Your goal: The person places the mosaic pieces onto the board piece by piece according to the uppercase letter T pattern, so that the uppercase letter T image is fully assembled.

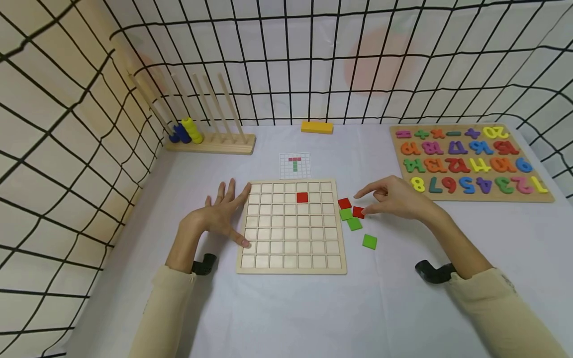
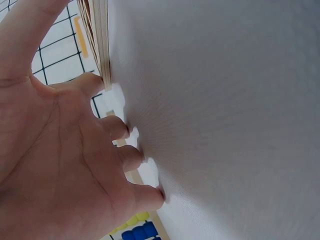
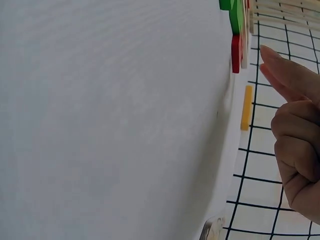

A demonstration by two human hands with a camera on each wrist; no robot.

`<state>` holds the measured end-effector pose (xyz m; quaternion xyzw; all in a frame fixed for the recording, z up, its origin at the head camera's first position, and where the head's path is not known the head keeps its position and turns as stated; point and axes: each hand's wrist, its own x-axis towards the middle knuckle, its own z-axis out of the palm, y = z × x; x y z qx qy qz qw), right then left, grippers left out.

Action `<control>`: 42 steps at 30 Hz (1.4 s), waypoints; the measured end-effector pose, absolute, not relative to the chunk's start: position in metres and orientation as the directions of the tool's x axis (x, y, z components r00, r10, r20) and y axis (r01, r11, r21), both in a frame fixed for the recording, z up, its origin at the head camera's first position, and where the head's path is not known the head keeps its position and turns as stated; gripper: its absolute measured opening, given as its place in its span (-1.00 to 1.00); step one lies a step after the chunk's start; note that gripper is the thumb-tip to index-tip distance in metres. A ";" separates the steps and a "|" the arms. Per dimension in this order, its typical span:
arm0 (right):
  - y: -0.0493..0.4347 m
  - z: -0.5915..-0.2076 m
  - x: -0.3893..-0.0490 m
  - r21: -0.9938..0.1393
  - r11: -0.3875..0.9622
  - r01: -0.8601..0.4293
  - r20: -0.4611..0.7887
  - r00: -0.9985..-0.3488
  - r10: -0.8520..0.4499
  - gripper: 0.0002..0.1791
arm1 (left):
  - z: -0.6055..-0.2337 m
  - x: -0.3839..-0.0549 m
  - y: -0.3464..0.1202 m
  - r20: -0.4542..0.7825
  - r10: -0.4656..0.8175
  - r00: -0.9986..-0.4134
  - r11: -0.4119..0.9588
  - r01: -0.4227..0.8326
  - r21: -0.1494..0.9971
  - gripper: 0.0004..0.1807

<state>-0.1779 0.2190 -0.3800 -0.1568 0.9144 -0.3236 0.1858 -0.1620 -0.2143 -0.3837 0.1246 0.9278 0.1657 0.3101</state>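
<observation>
A wooden grid board [image 1: 292,271] lies in front of me, with one red tile [image 1: 302,197] in a cell of its second row. My left hand [image 1: 218,214], fingers spread, rests against the board's left edge; in the left wrist view the fingertips touch the cloth beside the board's side [image 2: 103,50]. Right of the board are two loose red tiles [image 1: 344,203] and several green tiles [image 1: 354,223]. Over these tiles hovers my right hand [image 1: 394,199], index finger extended, thumb near a red tile [image 1: 358,212]. The right wrist view shows its fingertips apart from the tiles, holding nothing.
A card [image 1: 286,174] with a red and green T pattern lies behind the board. Farther back are a peg stand [image 1: 233,148] with beads and a yellow block [image 1: 317,128]. A number puzzle [image 1: 474,197] lies right. Black wire mesh [image 1: 288,59] borders the table.
</observation>
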 end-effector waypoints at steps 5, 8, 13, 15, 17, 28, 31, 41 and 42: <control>0.224 -0.382 -0.175 -0.667 0.728 -0.161 -0.247 -0.874 -0.419 -0.62 | -0.385 -0.163 -0.214 -0.530 0.338 -0.777 0.912 0.132 0.388 0.69; 0.225 -0.382 -0.173 -0.675 0.720 -0.159 -0.255 -0.866 -0.430 -0.61 | -0.385 -0.163 -0.215 -0.529 0.341 -0.777 0.911 0.133 0.391 0.69; 0.225 -0.384 -0.174 -0.662 0.733 -0.155 -0.272 -0.862 -0.428 -0.63 | -0.386 -0.163 -0.216 -0.530 0.344 -0.775 0.909 0.134 0.395 0.70; 0.224 -0.384 -0.174 -0.650 0.744 -0.154 -0.282 -0.861 -0.424 -0.63 | -0.386 -0.163 -0.216 -0.528 0.344 -0.776 0.909 0.135 0.394 0.69; 0.222 -0.384 -0.175 -0.640 0.751 -0.160 -0.284 -0.859 -0.426 -0.62 | -0.386 -0.162 -0.216 -0.528 0.344 -0.776 0.910 0.137 0.392 0.69; 0.219 -0.385 -0.176 -0.631 0.757 -0.168 -0.289 -0.855 -0.431 -0.59 | -0.385 -0.161 -0.216 -0.532 0.341 -0.775 0.911 0.133 0.391 0.69; 0.219 -0.385 -0.176 -0.634 0.756 -0.164 -0.293 -0.854 -0.431 -0.59 | -0.385 -0.161 -0.216 -0.533 0.341 -0.775 0.911 0.132 0.391 0.69; 0.214 -0.385 -0.175 -0.615 0.770 -0.170 -0.292 -0.858 -0.423 -0.59 | -0.385 -0.161 -0.216 -0.532 0.340 -0.776 0.909 0.127 0.396 0.68; 0.214 -0.385 -0.175 -0.614 0.772 -0.166 -0.296 -0.858 -0.420 -0.59 | -0.385 -0.161 -0.216 -0.531 0.340 -0.776 0.909 0.128 0.396 0.68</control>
